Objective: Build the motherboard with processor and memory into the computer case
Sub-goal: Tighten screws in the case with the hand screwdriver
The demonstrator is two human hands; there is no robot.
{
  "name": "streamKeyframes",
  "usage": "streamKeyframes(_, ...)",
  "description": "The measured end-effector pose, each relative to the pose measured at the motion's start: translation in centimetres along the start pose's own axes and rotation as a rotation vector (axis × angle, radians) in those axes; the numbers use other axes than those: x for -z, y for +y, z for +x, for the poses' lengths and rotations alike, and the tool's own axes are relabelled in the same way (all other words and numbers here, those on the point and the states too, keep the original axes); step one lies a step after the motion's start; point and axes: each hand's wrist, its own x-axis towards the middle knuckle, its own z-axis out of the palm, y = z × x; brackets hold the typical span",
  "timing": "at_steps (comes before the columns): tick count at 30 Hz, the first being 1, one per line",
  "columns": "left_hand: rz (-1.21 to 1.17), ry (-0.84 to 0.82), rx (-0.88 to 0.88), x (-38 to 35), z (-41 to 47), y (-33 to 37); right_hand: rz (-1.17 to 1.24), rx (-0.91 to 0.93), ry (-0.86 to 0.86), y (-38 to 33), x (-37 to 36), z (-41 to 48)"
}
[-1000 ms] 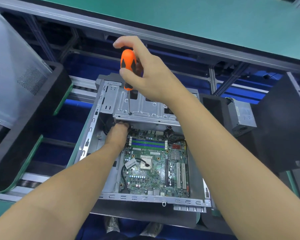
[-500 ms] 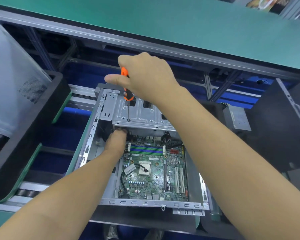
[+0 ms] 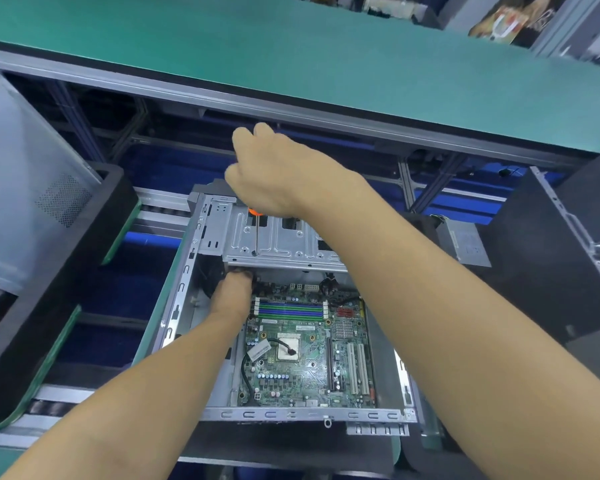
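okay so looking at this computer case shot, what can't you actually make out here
Head view only:
- Orange-handled screwdriver: handle mostly hidden inside the right hand.
- Left hand: fingertips tucked under the grey metal drive bracket.
- Green motherboard: left edge covered by the left forearm; printed labels too small.

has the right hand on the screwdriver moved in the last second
Yes. The right hand has rolled over the screwdriver, hiding most of its orange handle, while the tip stays at the same spot on the drive cage.

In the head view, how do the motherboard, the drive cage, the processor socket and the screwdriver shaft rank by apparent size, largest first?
1. Motherboard
2. Drive cage, partly hidden by the right arm
3. Processor socket
4. Screwdriver shaft, long but very thin
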Motion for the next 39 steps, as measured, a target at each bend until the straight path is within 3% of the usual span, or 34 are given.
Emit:
streamKeyframes(3,-0.011,-0.007,0.003,0.2,-0.1,0.2,0.034,0.045,-0.084,0.0,0.8,-0.4)
streamKeyframes(5,0.0,-0.012,-0.011,0.3,-0.2,0.3,-0.003,0.032,-0.047,0.0,1.1,-0.3)
streamKeyframes(9,0.012,-0.019,-0.038,0.6,-0.2,0.3,-0.266,-0.063,-0.021,-0.4,0.7,0.4)
streamKeyframes(14,-0.001,-0.022,-0.028,0.8,-0.5,0.4,0.011,-0.099,-0.121,-0.4,1.3,0.5)
streamKeyframes(22,-0.039,0.001,-0.017,1.0,-0.9,0.6,-0.296,-0.08,-0.049,-0.4,1.0,1.1)
streamKeyframes(26,-0.029,-0.005,-0.02,1.1,-1.0,0.5,-0.093,-0.098,-0.136,-0.6,1.3,0.5)
streamKeyframes(29,-0.02,-0.004,-0.027,1.1,-1.0,0.5,-0.131,-0.016,-0.152,-0.4,1.8,0.3)
streamKeyframes(35,-0.036,-0.003,-0.018,1.2,-1.1,0.5,-0.327,-0.03,-0.074,-0.4,0.9,0.8)
streamKeyframes(39,-0.029,-0.016,-0.015,1.2,-1.0,0.5,-0.027,-0.105,-0.119,-0.2,1.3,0.6)
